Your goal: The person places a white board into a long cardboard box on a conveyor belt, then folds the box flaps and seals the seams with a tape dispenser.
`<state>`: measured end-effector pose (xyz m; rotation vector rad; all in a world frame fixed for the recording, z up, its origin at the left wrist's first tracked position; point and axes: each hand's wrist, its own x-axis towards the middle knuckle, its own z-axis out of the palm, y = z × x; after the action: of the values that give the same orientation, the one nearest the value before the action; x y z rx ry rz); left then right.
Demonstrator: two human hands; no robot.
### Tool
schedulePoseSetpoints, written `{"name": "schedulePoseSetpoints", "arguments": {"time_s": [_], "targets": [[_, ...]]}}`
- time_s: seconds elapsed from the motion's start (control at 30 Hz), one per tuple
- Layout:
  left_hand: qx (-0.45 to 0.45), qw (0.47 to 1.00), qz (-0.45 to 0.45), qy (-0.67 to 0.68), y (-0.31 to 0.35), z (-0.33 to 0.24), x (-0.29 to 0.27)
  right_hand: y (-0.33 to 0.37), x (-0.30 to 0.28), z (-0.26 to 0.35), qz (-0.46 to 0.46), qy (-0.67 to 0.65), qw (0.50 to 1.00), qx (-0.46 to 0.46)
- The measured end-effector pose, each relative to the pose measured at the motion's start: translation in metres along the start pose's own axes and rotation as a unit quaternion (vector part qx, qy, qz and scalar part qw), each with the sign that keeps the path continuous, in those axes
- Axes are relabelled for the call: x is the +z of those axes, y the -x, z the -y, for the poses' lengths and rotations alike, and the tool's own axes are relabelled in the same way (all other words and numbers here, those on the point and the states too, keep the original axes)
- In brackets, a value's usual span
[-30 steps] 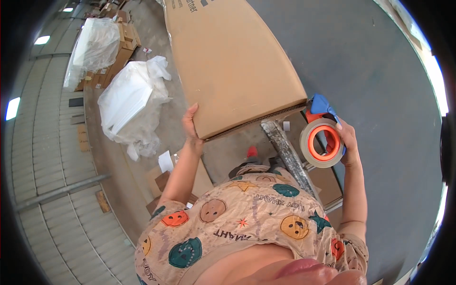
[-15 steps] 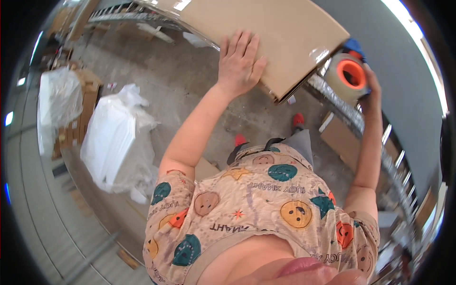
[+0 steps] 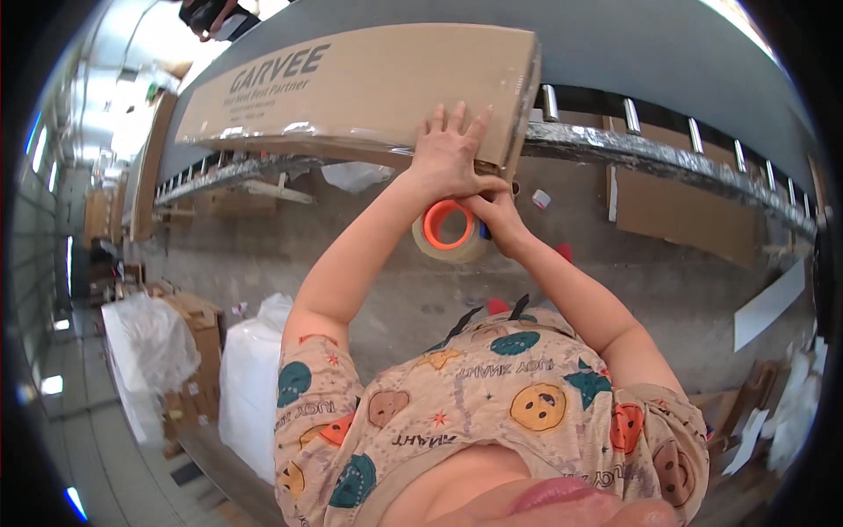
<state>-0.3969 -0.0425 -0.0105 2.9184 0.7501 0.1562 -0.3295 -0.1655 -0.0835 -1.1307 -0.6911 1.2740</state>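
A long brown cardboard box (image 3: pixel 369 92) lies ahead of me, its edges wrapped in shiny clear tape. My left hand (image 3: pixel 452 149) rests open on the box near its right end, fingers spread over the top. Just below that hand, my right hand (image 3: pixel 502 218) grips a tape dispenser (image 3: pixel 450 227) with a wide clear roll on an orange core. The dispenser is against the near lower corner of the box. Its blade and most of its handle are hidden behind my fingers.
The box sits on a roller conveyor (image 3: pixel 667 149) with a metal side rail. Plastic-wrapped white pieces (image 3: pixel 255 386) and stacked cartons (image 3: pixel 195 342) stand at the left. A flat cardboard sheet (image 3: pixel 685 215) lies beneath the conveyor. Another person (image 3: pixel 219 18) is at the far left.
My right hand has brought the tape dispenser from the box's far right side down to its near corner, beside my left hand. The view has turned, showing more of the box.
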Motion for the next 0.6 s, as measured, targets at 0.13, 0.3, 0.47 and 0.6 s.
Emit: {"name": "schedulePoseSetpoints", "arguments": {"time_s": [0.13, 0.3, 0.47, 0.6], "targets": [[0.121, 0.991, -0.040, -0.040, -0.031, -0.013, -0.003, -0.014, -0.004, 0.009, 0.039, -0.124, 0.990, 0.049], [0.269, 0.904, 0.213, -0.256, -0.092, -0.032, 0.001, -0.029, 0.001, -0.013, 0.108, -0.172, 0.979, -0.006], [0.235, 0.929, 0.116, -0.263, -0.183, 0.014, 0.027, -0.019, -0.106, 0.058, 0.228, 0.321, 0.919, 0.021], [0.034, 0.979, 0.097, -0.178, -0.289, 0.044, 0.024, -0.066, -0.166, 0.108, 0.319, 0.300, 0.899, -0.017]]}}
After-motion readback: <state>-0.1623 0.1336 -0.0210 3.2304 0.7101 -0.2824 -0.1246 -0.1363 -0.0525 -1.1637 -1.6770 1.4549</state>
